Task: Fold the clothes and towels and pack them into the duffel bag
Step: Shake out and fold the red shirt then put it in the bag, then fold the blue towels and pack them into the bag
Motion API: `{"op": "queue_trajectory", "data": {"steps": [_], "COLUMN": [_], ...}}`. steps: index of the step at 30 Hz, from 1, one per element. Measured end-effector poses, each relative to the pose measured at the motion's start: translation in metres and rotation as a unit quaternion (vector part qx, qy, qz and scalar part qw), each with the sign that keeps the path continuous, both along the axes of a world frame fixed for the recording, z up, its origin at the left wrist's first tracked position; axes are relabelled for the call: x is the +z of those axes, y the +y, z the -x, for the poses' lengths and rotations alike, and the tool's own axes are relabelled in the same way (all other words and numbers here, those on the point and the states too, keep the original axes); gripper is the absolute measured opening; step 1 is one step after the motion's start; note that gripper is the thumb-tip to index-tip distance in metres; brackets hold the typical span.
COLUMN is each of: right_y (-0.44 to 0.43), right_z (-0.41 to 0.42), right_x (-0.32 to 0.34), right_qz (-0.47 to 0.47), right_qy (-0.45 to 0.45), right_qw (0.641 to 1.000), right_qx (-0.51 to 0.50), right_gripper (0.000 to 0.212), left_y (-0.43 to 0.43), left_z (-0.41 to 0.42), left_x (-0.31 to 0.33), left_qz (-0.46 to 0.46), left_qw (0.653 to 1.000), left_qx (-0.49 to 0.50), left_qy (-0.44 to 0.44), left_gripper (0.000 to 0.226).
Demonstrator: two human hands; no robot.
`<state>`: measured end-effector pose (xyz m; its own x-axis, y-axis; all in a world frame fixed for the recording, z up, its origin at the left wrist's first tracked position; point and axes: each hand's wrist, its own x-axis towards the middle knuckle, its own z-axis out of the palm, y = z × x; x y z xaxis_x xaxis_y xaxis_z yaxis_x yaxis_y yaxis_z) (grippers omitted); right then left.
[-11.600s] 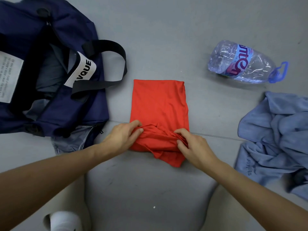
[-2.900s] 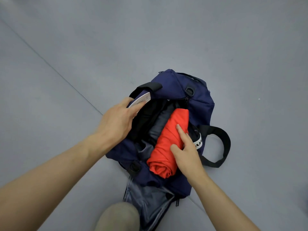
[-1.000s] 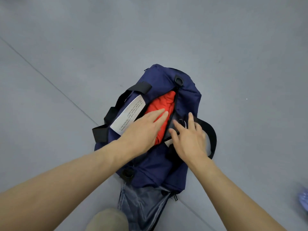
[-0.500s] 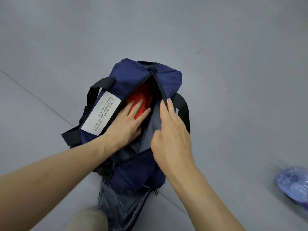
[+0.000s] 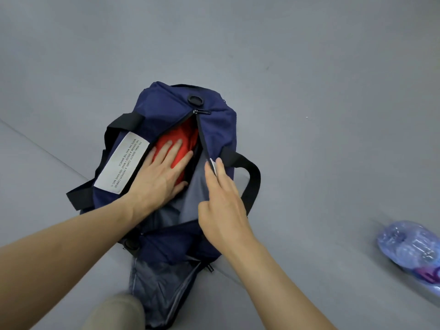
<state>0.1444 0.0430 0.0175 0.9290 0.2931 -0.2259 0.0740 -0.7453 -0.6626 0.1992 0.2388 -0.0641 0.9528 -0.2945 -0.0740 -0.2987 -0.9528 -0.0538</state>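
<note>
Left strap: I see a black handle (image 5: 123, 121) lying over the left side of the duffel bag (image 5: 219, 129), which sits on the grey floor (image 5: 309, 67).
Label: a white printed patch (image 5: 121, 163) lies on the bag's left flank, just beside the opening.
Left hand: my view shows the left hand (image 5: 159, 179) flat, fingers straight and spread, pressing down on the red garment.
Red garment: the red garment (image 5: 183, 139) is inside the bag's main opening, towards the far end, partly under that palm.
Right hand: the right hand (image 5: 223, 208) pinches the right lip of the opening between its fingertips, lifting the flap so I see grey lining.
Right strap: a second black handle (image 5: 252, 177) loops out to the right.
Bottle: a plastic water bottle (image 5: 409, 251) lies blurred on the floor, near right, well apart from the bag.
</note>
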Motion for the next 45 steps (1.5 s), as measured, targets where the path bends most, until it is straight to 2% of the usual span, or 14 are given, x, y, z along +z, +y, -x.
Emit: {"op": "queue_trajectory", "data": {"steps": [2,4,5,7,8,10,13,16,20,25,29,34,41,45], "right_y": [-0.013,-0.041,-0.061,-0.114,-0.143,-0.205,-0.29,-0.352,-0.401,-0.43,-0.443,-0.458,-0.48,-0.486], "right_z": [0.008,0.018,0.024,0.044,0.057,0.091,0.154,0.218,0.287,0.345,0.375,0.404,0.422,0.427], "right_x": [0.006,0.014,0.016,0.018,0.018,0.02,0.032,0.044,0.041,0.009,-0.005,-0.019,-0.025,-0.036], "right_qz": [-0.037,-0.049,-0.042,-0.004,0.027,0.094,0.184,0.212,0.168,0.122,0.107,0.126,0.128,0.118], "right_qy": [0.017,0.025,0.025,0.023,0.023,0.03,0.059,0.073,0.076,0.048,0.012,-0.008,-0.014,-0.035], "right_qw": [0.999,0.998,0.999,0.998,0.997,0.992,0.977,0.963,0.948,0.926,0.903,0.892,0.884,0.868], "right_qx": [0.002,-0.011,-0.023,-0.056,-0.069,-0.081,-0.095,-0.152,-0.261,-0.354,-0.416,-0.434,-0.45,-0.481], "right_gripper": [0.075,0.067,0.065,0.063,0.063,0.064,0.064,0.064,0.063,0.064,0.064,0.06,0.057,0.055], "left_y": [-0.005,-0.016,-0.023,-0.044,-0.058,-0.088,-0.143,-0.201,-0.28,-0.381,-0.461,-0.536,-0.582,-0.594], "left_z": [-0.006,-0.006,-0.002,0.014,0.025,0.047,0.081,0.12,0.164,0.187,0.225,0.287,0.333,0.335], "left_x": [0.006,0.021,0.032,0.054,0.066,0.089,0.108,0.118,0.122,0.104,0.077,0.031,0.002,0.007], "left_qz": [0.015,0.103,0.19,0.364,0.412,0.448,0.392,0.322,0.241,0.15,0.169,0.176,0.228,0.273], "left_qw": [0.999,0.993,0.979,0.92,0.896,0.882,0.918,0.936,0.918,0.877,0.868,0.86,0.853,0.855], "left_qx": [0.018,0.048,0.077,0.148,0.167,0.139,-0.004,-0.139,-0.285,-0.424,-0.427,-0.405,-0.388,-0.367], "left_qy": [0.022,0.019,0.017,-0.001,-0.014,-0.043,-0.063,0.005,0.13,0.169,0.19,0.255,0.266,0.245], "left_gripper": [0.091,0.092,0.089,0.078,0.073,0.065,0.064,0.068,0.072,0.073,0.076,0.069,0.069,0.054]}}
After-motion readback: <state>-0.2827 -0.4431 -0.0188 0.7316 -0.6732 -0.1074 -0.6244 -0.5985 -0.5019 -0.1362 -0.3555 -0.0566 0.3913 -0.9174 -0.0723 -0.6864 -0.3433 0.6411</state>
